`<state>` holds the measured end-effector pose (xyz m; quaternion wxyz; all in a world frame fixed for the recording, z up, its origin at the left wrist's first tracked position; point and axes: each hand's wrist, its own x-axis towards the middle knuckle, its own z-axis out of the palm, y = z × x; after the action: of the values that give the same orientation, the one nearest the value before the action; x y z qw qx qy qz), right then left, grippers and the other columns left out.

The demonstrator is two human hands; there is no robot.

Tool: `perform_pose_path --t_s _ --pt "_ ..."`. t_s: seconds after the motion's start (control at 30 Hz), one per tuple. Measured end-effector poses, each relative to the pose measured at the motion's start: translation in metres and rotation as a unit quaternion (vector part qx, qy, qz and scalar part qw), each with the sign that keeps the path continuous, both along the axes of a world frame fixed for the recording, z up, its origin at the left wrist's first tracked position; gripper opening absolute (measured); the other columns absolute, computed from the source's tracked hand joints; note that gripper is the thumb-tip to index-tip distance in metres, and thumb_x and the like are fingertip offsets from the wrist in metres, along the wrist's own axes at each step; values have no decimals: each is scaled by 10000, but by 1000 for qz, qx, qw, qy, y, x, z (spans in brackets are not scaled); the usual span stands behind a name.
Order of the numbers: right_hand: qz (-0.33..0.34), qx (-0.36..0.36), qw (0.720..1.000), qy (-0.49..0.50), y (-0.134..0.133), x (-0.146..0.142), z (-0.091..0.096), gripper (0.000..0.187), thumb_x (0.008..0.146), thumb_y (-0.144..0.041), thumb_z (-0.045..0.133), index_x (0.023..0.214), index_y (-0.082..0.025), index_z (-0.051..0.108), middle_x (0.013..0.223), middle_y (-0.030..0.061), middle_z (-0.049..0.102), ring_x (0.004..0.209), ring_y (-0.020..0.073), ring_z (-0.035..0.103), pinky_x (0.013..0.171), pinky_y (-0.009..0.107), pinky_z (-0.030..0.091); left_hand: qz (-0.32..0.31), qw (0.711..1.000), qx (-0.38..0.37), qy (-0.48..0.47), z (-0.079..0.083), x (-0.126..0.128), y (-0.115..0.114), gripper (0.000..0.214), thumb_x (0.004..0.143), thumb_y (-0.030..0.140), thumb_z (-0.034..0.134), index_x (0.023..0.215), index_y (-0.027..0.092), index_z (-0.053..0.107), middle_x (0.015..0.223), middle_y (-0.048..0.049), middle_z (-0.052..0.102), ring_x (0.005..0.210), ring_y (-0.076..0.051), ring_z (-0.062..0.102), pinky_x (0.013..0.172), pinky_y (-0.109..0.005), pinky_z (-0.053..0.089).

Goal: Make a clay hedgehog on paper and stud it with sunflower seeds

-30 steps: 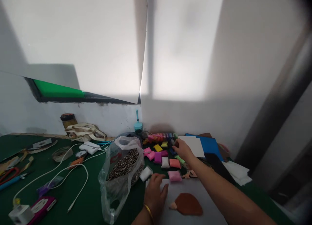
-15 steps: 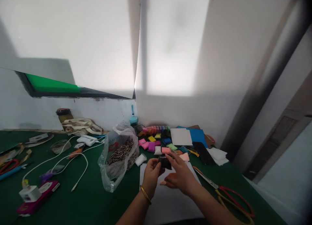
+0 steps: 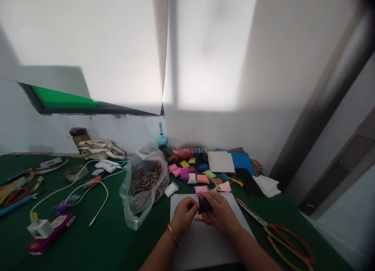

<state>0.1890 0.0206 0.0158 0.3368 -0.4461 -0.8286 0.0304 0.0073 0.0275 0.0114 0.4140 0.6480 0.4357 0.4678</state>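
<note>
My right hand (image 3: 222,214) is closed on a small black packet (image 3: 205,204), held just above a white sheet (image 3: 213,245). My left hand (image 3: 184,214), a gold bangle on its wrist, has thumb and fingers pinched together at the packet's left side. What sits between those left fingertips is too small to make out. Beyond the hands lie several small coloured packets, among them a pink packet (image 3: 201,190), a white packet (image 3: 192,178) and a salmon packet (image 3: 202,179).
Left of the sheet stands a clear plastic bag (image 3: 136,208) of small metallic pieces. Large scissors (image 3: 265,223) lie on the right, near a black flat object (image 3: 248,183) and a yellow cutter (image 3: 236,181). White cables (image 3: 105,192) and a charger (image 3: 40,228) spread across the green table (image 3: 96,247).
The black packet has come lower and nearer, and my right hand now wraps round it. My left fingers have shifted to its left edge. A pink packet beyond the hands is now uncovered.
</note>
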Motion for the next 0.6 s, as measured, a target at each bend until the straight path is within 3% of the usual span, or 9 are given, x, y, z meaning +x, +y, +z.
perform_pose_path --t_s 0.2,0.4,0.6 --pt "14 -24 1000 12 -4 -5 1 535 740 -301 624 1252 -281 472 1234 83 524 1151 287 455 978 470 360 -113 971 -113 -178 -3 7 -5 342 674 442 678 649 160 486 566 35 488 536 -92 437 530 -219 340" --pt "65 -88 988 108 -5 -5 -1 516 720 -327 646 1210 -252 504 1198 98 534 1105 269 493 931 423 423 -129 957 -141 -220 -1 10 -12 360 705 466 656 660 164 465 554 38 474 528 -85 425 531 -213 321" --pt "69 -114 972 194 -3 -8 -7 341 734 -241 604 1073 -252 566 1079 75 579 1023 248 537 884 408 457 -123 945 -160 -259 -6 15 -12 347 727 453 639 671 164 456 575 45 438 544 -76 391 544 -211 323"
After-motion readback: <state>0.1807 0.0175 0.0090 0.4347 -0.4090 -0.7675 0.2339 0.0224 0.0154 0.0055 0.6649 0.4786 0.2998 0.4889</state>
